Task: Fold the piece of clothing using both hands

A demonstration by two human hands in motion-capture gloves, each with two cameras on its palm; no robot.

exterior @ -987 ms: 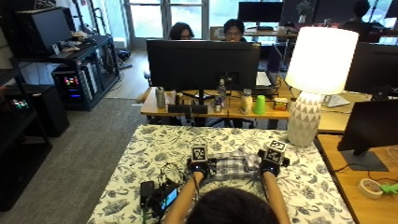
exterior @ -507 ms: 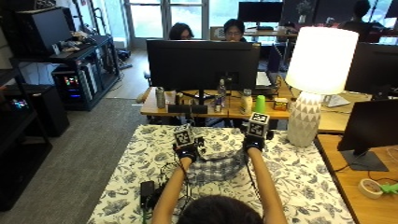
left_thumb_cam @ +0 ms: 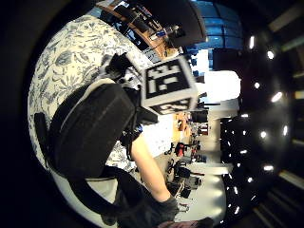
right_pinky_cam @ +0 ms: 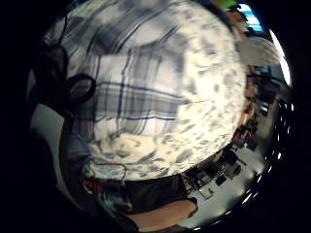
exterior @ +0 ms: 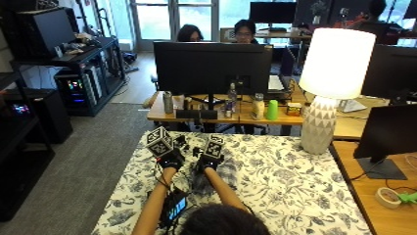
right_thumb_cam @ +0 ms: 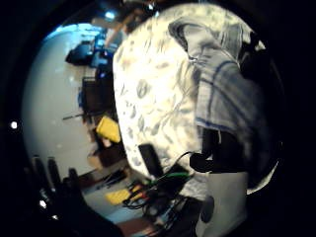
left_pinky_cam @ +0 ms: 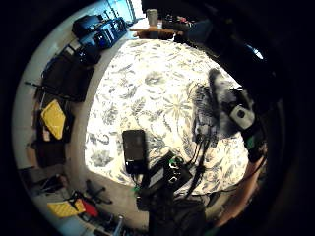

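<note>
The table (exterior: 306, 181), covered in a blue-and-white floral cloth, was the broadest thing in the scene, and the person sat at its near edge with both forearms reaching out over it. A white lamp (exterior: 331, 81) stood at the table's far right corner. The piece of clothing (right_thumb_cam: 224, 98), a light plaid garment with dark blue lines, hung bunched between the two hands above the cloth; from the outside view little of it showed, as the hands were close together and hid most of it. The right hand (exterior: 210, 159) was beside the left hand (exterior: 171, 158), the two nearly touching over the middle of the table. In the right thumb side palm view the plaid fabric draped down close against the right hand's fingers, which curled round a fold of it. Whether the left hand's fingers gripped the fabric could not be told. A dark phone (left_pinky_cam: 134, 150) lay flat on the cloth near the person.
</note>
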